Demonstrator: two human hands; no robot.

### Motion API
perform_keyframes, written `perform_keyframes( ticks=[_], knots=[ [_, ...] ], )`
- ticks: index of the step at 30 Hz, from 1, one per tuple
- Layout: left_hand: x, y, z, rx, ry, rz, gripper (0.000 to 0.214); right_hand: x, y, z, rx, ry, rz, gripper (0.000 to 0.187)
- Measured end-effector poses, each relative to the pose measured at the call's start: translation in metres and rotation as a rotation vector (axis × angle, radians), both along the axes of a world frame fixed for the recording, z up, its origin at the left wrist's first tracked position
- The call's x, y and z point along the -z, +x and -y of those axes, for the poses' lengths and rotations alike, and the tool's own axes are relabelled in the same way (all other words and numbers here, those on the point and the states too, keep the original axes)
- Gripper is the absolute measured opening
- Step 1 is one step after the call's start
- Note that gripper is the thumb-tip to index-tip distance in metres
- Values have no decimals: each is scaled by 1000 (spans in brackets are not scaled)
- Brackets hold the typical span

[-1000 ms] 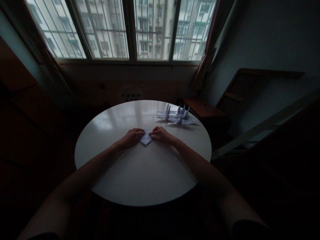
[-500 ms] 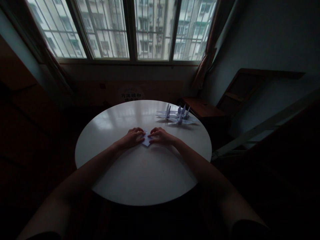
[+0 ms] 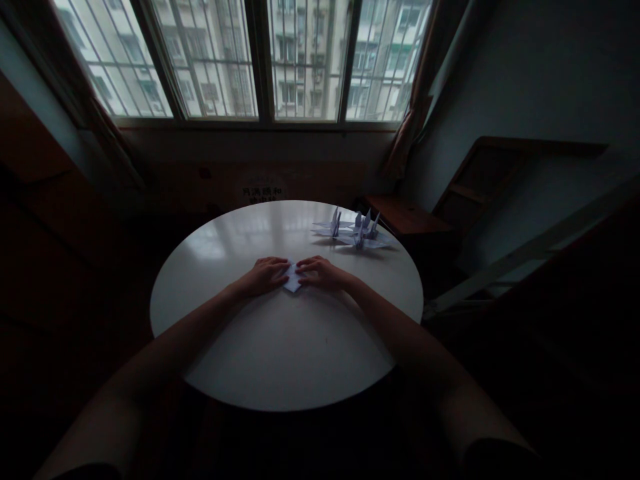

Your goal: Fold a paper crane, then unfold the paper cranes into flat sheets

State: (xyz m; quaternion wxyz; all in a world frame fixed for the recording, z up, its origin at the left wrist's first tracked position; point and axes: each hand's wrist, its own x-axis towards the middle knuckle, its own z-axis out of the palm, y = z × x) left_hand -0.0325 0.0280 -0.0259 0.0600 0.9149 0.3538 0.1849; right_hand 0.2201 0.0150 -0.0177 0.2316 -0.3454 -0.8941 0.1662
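Note:
A small piece of folded white paper (image 3: pixel 293 278) lies on the round white table (image 3: pixel 290 360), one pointed corner facing me. My left hand (image 3: pixel 268 274) grips its left side, thumb nearer me and fingers at the farther part. On the opposite side my right hand (image 3: pixel 322 272) holds the paper's right edge in the same way. Both sets of fingertips hide the paper's side edges. Beyond my right hand stand several folded paper cranes (image 3: pixel 360 235), grouped close together with their wings spread.
Past the far side of the table is a barred window (image 3: pixel 310 67) with curtains (image 3: pixel 407 133) at its sides. A low reddish wooden cabinet (image 3: pixel 407 217) stands behind the table's right edge. A pale slanted rail (image 3: pixel 500 273) rises at the right.
Both hands stay at the paper, with only slight finger shifts; the fingertips have drawn a little apart and a bit more of the paper shows. The cranes have not moved.

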Motion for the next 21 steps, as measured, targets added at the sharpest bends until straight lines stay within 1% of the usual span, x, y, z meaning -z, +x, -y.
perform_keyframes(
  ticks=[4,10,13,18,21],
  knots=[
    [1,0,1,-15,11,-9,45,-2,1,2,2,-11,23,46],
    [0,1,2,36,12,-31,47,-2,2,2,-16,-13,40,53],
    [-3,1,4,46,-5,-56,52,0,2,0,-11,-1,37,51],
    [-12,2,11,113,-54,-84,67,-1,1,1,-22,26,5,42],
    [-14,3,13,132,-38,-63,68,-2,0,0,-17,35,-5,35]
  ],
)
